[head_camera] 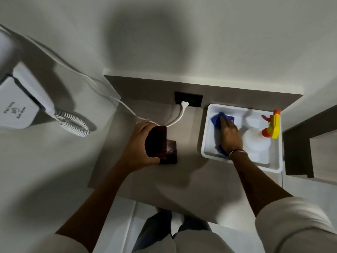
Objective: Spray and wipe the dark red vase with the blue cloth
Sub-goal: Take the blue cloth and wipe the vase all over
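The dark red vase [164,145] stands on the grey-brown counter [182,179], seen from above with its square mouth dark. My left hand [138,147] is wrapped around its rim from the left side. To the right, the blue cloth [218,118] lies inside a white tray [205,136]. My right hand [229,134] rests flat on top of the cloth, fingers pointing away from me; whether it grips the cloth I cannot tell. The spray bottle [259,141], white with a yellow and orange trigger head [272,126], lies in the same tray just right of that hand.
A black wall socket [195,99] with a white plug and cable [179,114] sits behind the vase. A white wall-mounted hair dryer [20,105] with a coiled cord [74,123] hangs at the left. A dark shelf edge [299,152] is at the right.
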A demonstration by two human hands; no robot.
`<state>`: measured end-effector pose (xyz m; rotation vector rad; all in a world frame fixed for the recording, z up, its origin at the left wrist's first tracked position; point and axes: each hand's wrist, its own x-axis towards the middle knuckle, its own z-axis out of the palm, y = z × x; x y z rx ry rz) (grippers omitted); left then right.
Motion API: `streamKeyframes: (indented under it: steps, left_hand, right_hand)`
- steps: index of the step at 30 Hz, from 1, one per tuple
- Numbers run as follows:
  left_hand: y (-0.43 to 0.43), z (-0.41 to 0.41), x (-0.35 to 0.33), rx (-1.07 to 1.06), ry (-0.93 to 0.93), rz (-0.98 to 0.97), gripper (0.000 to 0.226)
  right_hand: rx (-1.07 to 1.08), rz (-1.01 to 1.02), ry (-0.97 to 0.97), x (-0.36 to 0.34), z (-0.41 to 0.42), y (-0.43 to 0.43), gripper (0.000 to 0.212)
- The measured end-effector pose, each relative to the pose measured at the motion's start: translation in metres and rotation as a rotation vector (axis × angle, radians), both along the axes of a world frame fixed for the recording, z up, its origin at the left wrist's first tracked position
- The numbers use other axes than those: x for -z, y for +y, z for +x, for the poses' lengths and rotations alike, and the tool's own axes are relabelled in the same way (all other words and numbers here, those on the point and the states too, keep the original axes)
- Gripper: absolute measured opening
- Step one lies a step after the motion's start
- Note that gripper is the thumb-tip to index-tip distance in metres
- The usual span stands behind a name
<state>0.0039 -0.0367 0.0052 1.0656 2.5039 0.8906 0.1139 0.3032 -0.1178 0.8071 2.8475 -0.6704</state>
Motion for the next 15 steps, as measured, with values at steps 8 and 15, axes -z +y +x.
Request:
streamKeyframes:
  steps: [8, 15]
  left_hand:
    - [-0.047, 0.018, 0.012, -0.226, -0.211, 0.157, 0.105]
    - [-0.09, 0.005, 0.038, -0.171, -0.21, 0.159, 0.103]
  right_hand:
    - [0.243, -0.393, 0.626, -0.086, 0.044, -0.104, 0.066]
    - [-0.347, -0.172, 0.514, -0.068, 0.045, -0.279, 0.104]
